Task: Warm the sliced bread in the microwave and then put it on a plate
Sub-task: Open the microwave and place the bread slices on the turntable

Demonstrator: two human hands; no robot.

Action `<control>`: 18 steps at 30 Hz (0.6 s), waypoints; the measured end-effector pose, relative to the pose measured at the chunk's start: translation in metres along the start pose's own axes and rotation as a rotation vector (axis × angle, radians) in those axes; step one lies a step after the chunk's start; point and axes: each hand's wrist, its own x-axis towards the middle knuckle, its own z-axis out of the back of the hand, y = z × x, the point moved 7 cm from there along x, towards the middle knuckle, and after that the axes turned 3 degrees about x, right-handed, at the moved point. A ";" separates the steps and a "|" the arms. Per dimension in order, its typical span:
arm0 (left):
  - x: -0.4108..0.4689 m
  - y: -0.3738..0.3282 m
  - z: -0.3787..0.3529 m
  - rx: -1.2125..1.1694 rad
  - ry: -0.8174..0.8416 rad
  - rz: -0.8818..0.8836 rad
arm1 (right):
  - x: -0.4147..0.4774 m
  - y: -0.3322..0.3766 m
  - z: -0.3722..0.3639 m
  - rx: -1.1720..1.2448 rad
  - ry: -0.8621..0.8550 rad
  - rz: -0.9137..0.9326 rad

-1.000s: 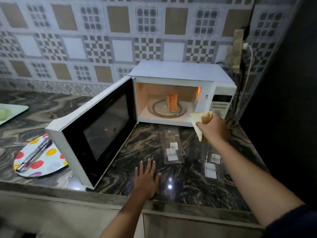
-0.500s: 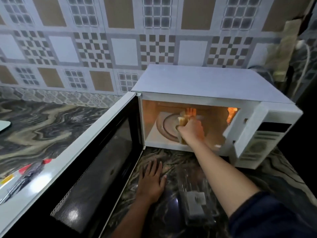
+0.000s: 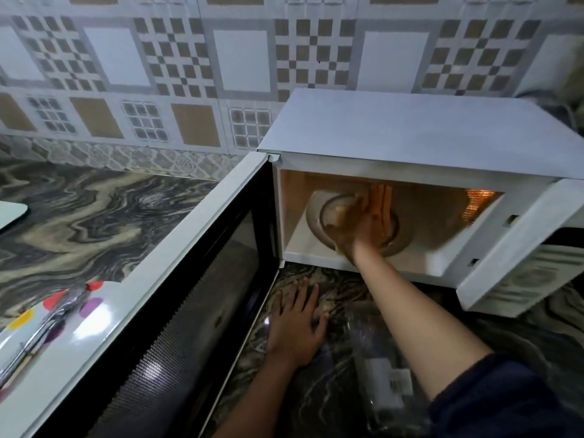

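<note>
far left: a pale board edge [image 3: 12,213] is showing at the frame edge on the marbled table [image 3: 94,213]; most of it is cut off.
plate: one plate [image 3: 28,324] with coloured dots is lying on the table at lower left, partly hidden behind the door; one metal utensil [image 3: 57,317] is resting across it, type unclear.
door: the microwave door [image 3: 164,311] is standing swung wide open toward the camera, dark window facing right.
left hand: the left hand [image 3: 297,324] is pressing palm-down on the table just below the microwave opening, fingers [image 3: 303,292] spread flat and released, holding nothing.
packaging: clear plastic packaging [image 3: 379,368] with a white label is lying on the table just beside the left hand, under the right forearm; count unclear.
microwave: one white microwave [image 3: 410,134] is sitting on the table against the tiled wall [image 3: 221,58], cavity lit orange, one glass turntable [image 3: 316,222] inside.
right hand: the right hand [image 3: 350,229] is reaching into the cavity over the turntable, fingers closing around a bread slice [image 3: 339,213]; blurred, so the exact grip is hard to read.
bread count: one slice in the hand, plus standing slices [image 3: 380,203] touching the hand's right side; roughly two or three, blur is preventing a sure count.
bread orientation: the standing slices are upright on edge, long axis vertical, edges facing the opening; the held slice's axis cannot be told.
sleeve: a dark sleeve [image 3: 512,399] is covering the right upper arm at lower right.
</note>
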 end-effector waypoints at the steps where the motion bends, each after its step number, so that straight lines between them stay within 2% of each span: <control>1: -0.001 0.000 0.000 0.001 0.014 0.000 | -0.003 -0.003 -0.005 0.039 0.080 -0.029; 3: 0.000 -0.002 0.000 0.003 0.047 -0.006 | -0.007 -0.001 -0.009 0.108 0.184 -0.017; 6: 0.000 -0.003 -0.002 -0.002 0.091 -0.013 | -0.002 -0.004 -0.008 0.190 0.143 0.013; 9: 0.001 -0.003 -0.002 -0.018 0.059 0.003 | 0.007 -0.008 -0.013 0.206 0.102 0.017; 12: 0.001 -0.004 0.000 -0.088 0.014 -0.038 | 0.021 -0.010 -0.016 -0.028 -0.017 0.076; 15: 0.002 -0.003 0.001 -0.071 -0.037 -0.031 | 0.029 0.000 -0.020 -0.236 0.078 0.133; 18: 0.001 -0.002 0.000 -0.032 -0.018 -0.011 | 0.037 0.003 -0.022 -0.307 0.133 0.156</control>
